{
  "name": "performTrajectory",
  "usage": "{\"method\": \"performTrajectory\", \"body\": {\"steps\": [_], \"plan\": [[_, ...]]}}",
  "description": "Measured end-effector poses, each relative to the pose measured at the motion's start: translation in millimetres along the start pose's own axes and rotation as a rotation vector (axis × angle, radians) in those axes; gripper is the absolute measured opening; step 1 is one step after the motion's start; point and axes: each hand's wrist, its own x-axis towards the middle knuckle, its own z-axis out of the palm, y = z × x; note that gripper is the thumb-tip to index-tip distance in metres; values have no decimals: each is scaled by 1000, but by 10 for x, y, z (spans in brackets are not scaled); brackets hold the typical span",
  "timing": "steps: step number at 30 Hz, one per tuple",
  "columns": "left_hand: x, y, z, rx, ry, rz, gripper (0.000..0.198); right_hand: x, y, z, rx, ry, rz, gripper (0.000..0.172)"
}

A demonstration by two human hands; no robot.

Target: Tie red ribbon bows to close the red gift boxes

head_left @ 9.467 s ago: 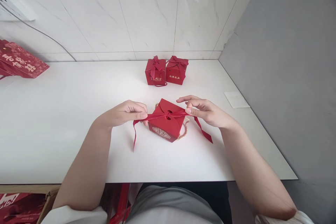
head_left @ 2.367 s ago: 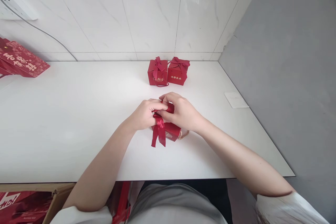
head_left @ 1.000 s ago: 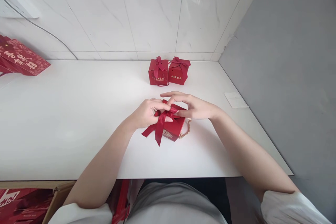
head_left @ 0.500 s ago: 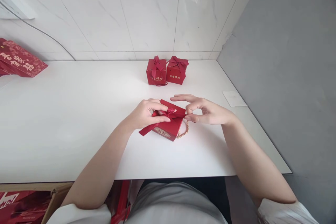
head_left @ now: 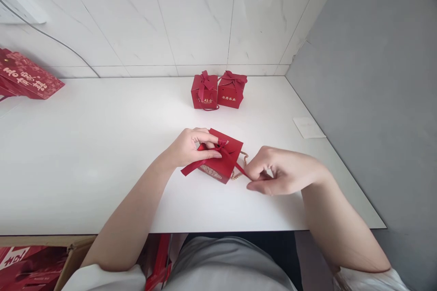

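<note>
A small red gift box (head_left: 229, 167) with a gold patterned panel on its front side stands on the white table before me. Across its top runs a red ribbon (head_left: 223, 146), gathered into a bow or knot at the middle. My left hand (head_left: 198, 145) pinches the ribbon near that knot, and one loose tail hangs out to the left. To the right of the box, my right hand (head_left: 273, 170) grips the other ribbon tail, drawn taut toward the lower right. A twisted gold cord handle (head_left: 245, 158) shows at the box's right side, partly behind the ribbon.
Two red gift boxes with bows, one left (head_left: 205, 92) and one right (head_left: 232, 91), stand by the tiled wall. A red printed bag (head_left: 30, 77) lies far left. A white paper square (head_left: 309, 127) lies near the right edge. A cardboard box (head_left: 77, 254) sits below the table.
My right hand has moved right and toward me, pulling its ribbon tail along, and its raised fingers have curled in. The left hand stays at the knot.
</note>
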Motion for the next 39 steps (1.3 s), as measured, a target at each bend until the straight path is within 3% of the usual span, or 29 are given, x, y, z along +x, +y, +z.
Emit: {"method": "performTrajectory", "body": {"steps": [2,6,12,16,21,28,39], "plan": [[-1,5,-4,4,-12,1,18,80,-18,77,-93,-60,-14,44],[-1,45,-15,25,-31,-22,16,119,37,110,-188,-139,123,41],[-2,72,-31,6,-54,-23,15,88,144,45,-26,-205,196,45],[-1,49,-35,-8,-47,2,18,163,176,90,176,-208,61,51],[1,28,-41,5,-45,-11,21,260,156,241,363,-90,-136,53],[-2,44,-35,12,-46,6,20,345,130,357,342,-109,-56,47],[-26,149,-75,37,-80,-52,21,326,159,286,273,-176,-14,47]]}}
